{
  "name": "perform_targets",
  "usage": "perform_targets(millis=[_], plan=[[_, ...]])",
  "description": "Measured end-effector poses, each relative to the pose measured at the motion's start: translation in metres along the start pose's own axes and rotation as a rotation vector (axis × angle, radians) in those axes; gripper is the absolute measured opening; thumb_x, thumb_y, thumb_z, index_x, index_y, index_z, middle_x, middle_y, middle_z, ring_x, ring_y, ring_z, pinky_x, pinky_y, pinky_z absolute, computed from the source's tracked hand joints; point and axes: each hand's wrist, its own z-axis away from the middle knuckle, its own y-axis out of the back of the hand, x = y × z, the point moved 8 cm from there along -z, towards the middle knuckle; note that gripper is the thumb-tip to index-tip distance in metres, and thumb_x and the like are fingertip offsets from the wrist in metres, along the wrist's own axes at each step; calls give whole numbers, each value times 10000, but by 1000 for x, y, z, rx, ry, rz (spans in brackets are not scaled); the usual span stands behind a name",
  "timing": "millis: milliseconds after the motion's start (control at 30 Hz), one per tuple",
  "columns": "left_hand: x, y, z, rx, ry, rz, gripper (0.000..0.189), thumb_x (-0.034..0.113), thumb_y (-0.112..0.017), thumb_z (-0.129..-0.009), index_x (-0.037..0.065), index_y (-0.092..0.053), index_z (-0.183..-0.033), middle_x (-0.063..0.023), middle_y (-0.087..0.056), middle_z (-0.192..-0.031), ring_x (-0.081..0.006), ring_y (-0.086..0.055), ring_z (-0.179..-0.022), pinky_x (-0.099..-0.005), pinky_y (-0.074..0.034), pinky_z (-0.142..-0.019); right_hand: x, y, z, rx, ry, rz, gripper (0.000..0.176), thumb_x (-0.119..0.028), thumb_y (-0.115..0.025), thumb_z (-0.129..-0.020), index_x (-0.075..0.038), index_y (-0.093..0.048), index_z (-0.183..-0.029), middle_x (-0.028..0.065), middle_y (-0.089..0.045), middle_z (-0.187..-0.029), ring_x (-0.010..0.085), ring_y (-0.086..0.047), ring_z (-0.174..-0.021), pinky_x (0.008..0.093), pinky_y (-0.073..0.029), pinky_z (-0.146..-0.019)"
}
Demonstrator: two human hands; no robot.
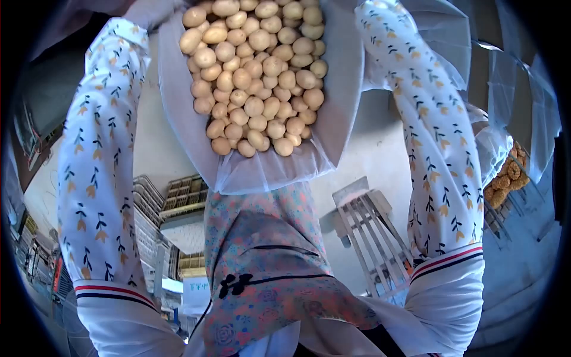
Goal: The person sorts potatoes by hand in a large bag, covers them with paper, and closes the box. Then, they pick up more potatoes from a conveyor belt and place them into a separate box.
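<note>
In front of me, a clear plastic liner (178, 137) holds a heap of smooth, round, pale-tan balls (256, 77); their exact kind I cannot make out. My left hand (151, 12) shows dimly at the top, beside the liner's left edge. Its fingers are cut off and blurred, so a grip cannot be confirmed. The right forearm, in a white sleeve cover (437, 131) with a leaf-and-flower print, reaches along the liner's right side. My right hand lies past the top edge of the frame. A matching sleeve cover (101, 154) is on the left arm.
A slatted stool or chair (372, 238) stands on the floor at my right. Stacked plastic crates (184, 199) are at lower left. Farther right, brown lumpy pieces (508, 178) lie near plastic sheeting (499, 89). My flowered apron (267, 256) is below the liner.
</note>
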Motion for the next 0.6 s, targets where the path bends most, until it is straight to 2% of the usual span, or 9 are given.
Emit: perform_targets(millis=[33,133,167,267,333,367,400,500,600], plan=[[11,1,3,226,-344,-280,372,390,-518,-891,52,-674,-881,-147,-635,-733,-294,-608,-678,-407,-454,-619,-6,12,14,167,88,24,439,-440,-600,-838,-55,-722,-1010,199,-691,-1039,347,-652,-1024,413,-519,-869],[73,27,139,405,-415,-308,361,370,-496,-907,60,-681,-918,-161,-679,-851,-325,-651,-833,-433,-490,-734,10,14,100,58,113,-238,327,-278,-617,-844,-46,-666,-1069,219,-660,-1024,366,-636,-997,452,-505,-860],[83,26,188,334,-144,-59,290,263,-519,-892,69,-696,-1014,-171,-688,-995,-309,-657,-968,-399,-503,-827,18,16,145,-4,93,-223,406,-198,-670,-828,-26,-605,-1190,232,-623,-1112,367,-604,-1065,458,-488,-893],[84,-7,236,637,-461,-184,268,294,-583,-867,108,-676,-1035,-150,-684,-886,-345,-657,-815,-451,-506,-752,47,11,201,551,377,-249,419,-362,-619,-866,-83,-645,-1178,155,-679,-822,326,-673,-736,426,-548,-692],[85,-15,209,603,-287,-325,266,330,-588,-847,94,-686,-920,-122,-677,-801,-317,-658,-753,-417,-504,-707,51,-16,160,322,171,-220,422,-412,-612,-860,-59,-661,-1087,176,-688,-819,321,-684,-767,424,-542,-703],[91,2,182,226,32,-26,309,367,-567,-845,78,-671,-887,-110,-677,-792,-292,-656,-774,-399,-494,-701,45,-26,142,73,3,-274,439,-439,-610,-850,-40,-672,-1022,197,-691,-835,335,-685,-802,446,-530,-721],[74,2,166,271,77,66,345,388,-532,-855,83,-662,-952,-93,-675,-799,-268,-649,-788,-397,-482,-712,35,-2,117,316,68,-271,490,-485,-609,-839,-12,-676,-949,191,-686,-789,374,-673,-795,477,-514,-701],[61,10,123,412,4,-88,405,443,-548,-841,105,-672,-1026,-123,-680,-854,-307,-650,-871,-420,-474,-767,16,-15,68,191,31,-259,324,-324,-525,-873,-70,-727,-882,209,-690,-839,376,-672,-843,470,-519,-792],[61,11,88,294,261,-14,484,479,-604,-836,112,-639,-1150,-137,-672,-1052,-297,-616,-1049,-388,-468,-911,16,-23,37,140,-36,-406,428,-447,-580,-838,-43,-694,-923,205,-684,-864,383,-661,-839,461,-509,-743]])
